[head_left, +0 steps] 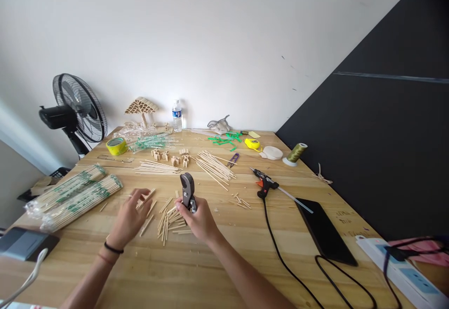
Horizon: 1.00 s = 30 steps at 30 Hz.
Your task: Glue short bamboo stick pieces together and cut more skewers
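My left hand [129, 217] is curled over the tabletop, its fingers closed on a short wooden stick [146, 197]. Another short stick lies beneath its fingertips. A dark grey hand cutter [188, 188] stands upright in my right hand [201, 220], head pointing up and handles mostly hidden by the fingers. Just below and left of the cutter lies a loose pile of short cut sticks [166, 227]. Longer wooden sticks [156, 167] lie in a bunch beyond my hands, with a second bunch [215, 167] to its right.
Packaged sticks [82, 201] lie at left, near a fan [79, 107]. Small stick assemblies [175, 160], yellow tape [117, 146] and a bottle [177, 117] stand farther back. At right are a corded glue gun [266, 185], a black tablet-like slab [326, 231] and a power strip [400, 269].
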{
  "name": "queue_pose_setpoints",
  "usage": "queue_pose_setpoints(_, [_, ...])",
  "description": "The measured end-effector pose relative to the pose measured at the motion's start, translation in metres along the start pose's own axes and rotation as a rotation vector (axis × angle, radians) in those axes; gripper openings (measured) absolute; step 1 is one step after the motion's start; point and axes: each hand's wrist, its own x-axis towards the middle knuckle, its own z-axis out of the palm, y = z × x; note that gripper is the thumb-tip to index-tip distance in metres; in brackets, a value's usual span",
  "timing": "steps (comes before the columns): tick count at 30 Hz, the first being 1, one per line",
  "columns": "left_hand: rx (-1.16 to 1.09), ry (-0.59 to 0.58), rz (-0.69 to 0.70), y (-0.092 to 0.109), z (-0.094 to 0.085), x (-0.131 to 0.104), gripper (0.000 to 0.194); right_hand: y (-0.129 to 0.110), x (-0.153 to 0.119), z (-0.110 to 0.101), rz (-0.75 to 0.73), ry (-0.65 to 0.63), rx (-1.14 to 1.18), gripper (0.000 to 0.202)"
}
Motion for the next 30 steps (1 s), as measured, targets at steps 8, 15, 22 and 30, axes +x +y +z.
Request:
queue_pose_setpoints(8, [0.156,-0.092,-0.085,-0.024,0.012,0.038,0.024,-0.008,0.005,-0.035,0.025,0.054,-0.021,0.026])
queue_pose_setpoints(15, [-0.077,-0.264,0.209,0.043,0.007,0.035,0.029,0.009,0.003,-0.080,0.124,0.051,0.106,0.043])
queue_pose_setpoints(22, [-0.265,-0.423,0.370,0.077,0.029,0.032,0.034,0.010,-0.008,-0.061,0.086,0.083,0.227,0.047])
queue_pose_setpoints(30, [-0.441,-0.535,0.229,0.069,0.039,0.017,0.034,0.009,-0.015,-0.052,0.066,0.166,0.165,0.037])
